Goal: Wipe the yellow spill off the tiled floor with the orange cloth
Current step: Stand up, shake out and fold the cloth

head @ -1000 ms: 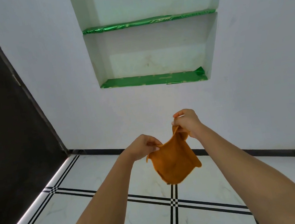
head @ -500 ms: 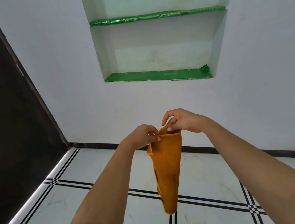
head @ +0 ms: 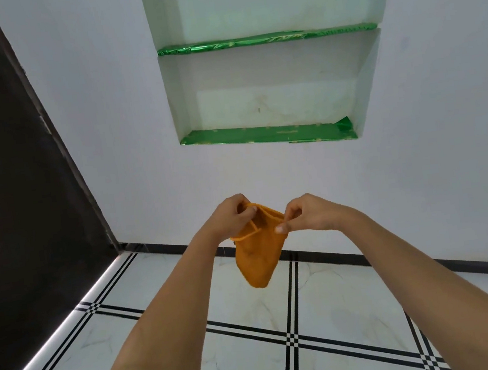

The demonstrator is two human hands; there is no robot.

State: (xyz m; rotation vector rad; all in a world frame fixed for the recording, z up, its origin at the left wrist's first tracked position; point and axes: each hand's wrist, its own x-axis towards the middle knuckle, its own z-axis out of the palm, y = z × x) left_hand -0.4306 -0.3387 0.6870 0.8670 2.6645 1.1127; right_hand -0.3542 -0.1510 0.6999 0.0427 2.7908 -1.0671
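The orange cloth [head: 256, 252] hangs in the air in front of me, folded over, its lower tip pointing down above the tiled floor [head: 250, 347]. My left hand [head: 231, 215] pinches its upper left edge. My right hand [head: 304, 213] pinches its upper right edge between thumb and fingers. Both arms are stretched forward at chest height. No yellow spill shows on the white tiles with black lines that I can see.
A white wall with a recessed two-shelf niche [head: 262, 90] lined in green foil faces me. A dark panel [head: 12, 182] stands along the left, with a pale strip at its foot. A black skirting line [head: 368, 258] runs along the wall's base.
The cloth hung long and narrow half a second ago; now it is folded up shorter. My hands have moved slightly apart, and the view has shifted a little.
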